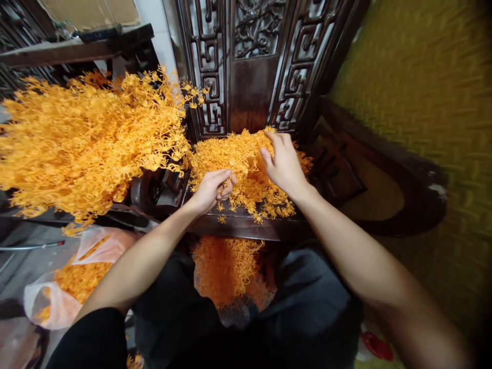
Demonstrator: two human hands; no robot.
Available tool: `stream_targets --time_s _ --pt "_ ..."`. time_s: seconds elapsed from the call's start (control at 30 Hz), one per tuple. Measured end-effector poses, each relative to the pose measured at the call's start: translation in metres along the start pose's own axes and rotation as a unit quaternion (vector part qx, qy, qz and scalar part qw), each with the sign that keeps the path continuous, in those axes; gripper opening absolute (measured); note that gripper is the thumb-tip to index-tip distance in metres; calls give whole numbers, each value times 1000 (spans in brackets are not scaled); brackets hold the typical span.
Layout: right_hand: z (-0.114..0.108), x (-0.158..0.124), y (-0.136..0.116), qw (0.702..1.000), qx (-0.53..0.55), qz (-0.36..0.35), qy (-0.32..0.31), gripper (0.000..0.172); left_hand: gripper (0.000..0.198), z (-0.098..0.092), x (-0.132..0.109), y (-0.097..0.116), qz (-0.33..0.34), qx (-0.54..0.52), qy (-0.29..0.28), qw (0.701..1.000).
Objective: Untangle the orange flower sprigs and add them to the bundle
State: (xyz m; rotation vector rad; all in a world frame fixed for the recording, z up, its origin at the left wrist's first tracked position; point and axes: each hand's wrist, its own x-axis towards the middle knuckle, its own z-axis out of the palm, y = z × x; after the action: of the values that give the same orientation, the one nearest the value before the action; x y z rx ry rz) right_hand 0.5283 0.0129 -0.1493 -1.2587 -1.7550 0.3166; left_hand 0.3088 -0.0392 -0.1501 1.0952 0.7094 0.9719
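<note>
A loose pile of orange plastic flower sprigs [253, 192] covers the seat of a dark carved wooden chair [246, 228] in front of me. At the pile's left front edge, my left hand [215, 189] is closed in a pinch on an orange plastic flower sprig, its stem end hidden by the fingers. My right hand [282, 164] hovers over the right part of the pile, thumb and fingers apart and curved. Whether its fingertips touch the sprigs behind them I cannot tell.
A big bundle of orange sprigs [92, 143] lies at the left. Below it sits a plastic bag [49, 307] with more sprigs. Between my knees hangs a clear bag of orange pieces [226, 271]. The carved chair back [251, 92] rises behind the pile; a curved armrest [418, 200] stands right.
</note>
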Motion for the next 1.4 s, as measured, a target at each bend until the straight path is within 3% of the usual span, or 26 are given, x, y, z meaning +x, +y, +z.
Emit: stream_targets --time_s 0.07,0.17,0.23,0.3,0.43,0.57,0.63,0.77,0.83,0.93,1.1,1.27,1.4 --pt "-10 -9 -22 998 27 -40 -30 50 32 0 1 0 11 14 8 1000" --pt "-17 -17 -37 983 54 -103 -143 51 35 -2 0 3 27 57 9 998" --pt "-18 -17 -35 975 83 -114 -174 33 38 -2 -4 6 37 114 4 993" --pt "-20 -16 -27 970 154 -75 -171 17 41 0 -11 12 38 189 -5 981" --pt "-23 -15 -15 932 329 65 -139 21 40 9 -21 26 65 335 -18 940" --pt "-19 -12 -10 898 398 147 -118 31 39 14 -24 35 101 402 -7 910" --pt "-21 -5 1 890 415 176 -65 32 41 13 -26 37 104 419 -15 902" --pt "-37 11 31 884 417 169 124 23 39 7 -37 44 130 457 -29 879" --pt "-44 9 30 896 400 124 149 16 36 4 -42 45 146 478 -19 866" --pt "-45 -9 -2 928 360 38 90 3 36 2 -45 45 170 514 -12 841" --pt "-37 -45 -73 977 177 -82 -83 15 36 4 -46 41 252 577 -23 776" --pt "-27 -51 -88 986 112 -45 -119 16 35 5 -50 36 306 621 -17 722" --pt "-22 -50 -85 966 224 39 -121 19 35 4 -51 36 311 610 -16 729"
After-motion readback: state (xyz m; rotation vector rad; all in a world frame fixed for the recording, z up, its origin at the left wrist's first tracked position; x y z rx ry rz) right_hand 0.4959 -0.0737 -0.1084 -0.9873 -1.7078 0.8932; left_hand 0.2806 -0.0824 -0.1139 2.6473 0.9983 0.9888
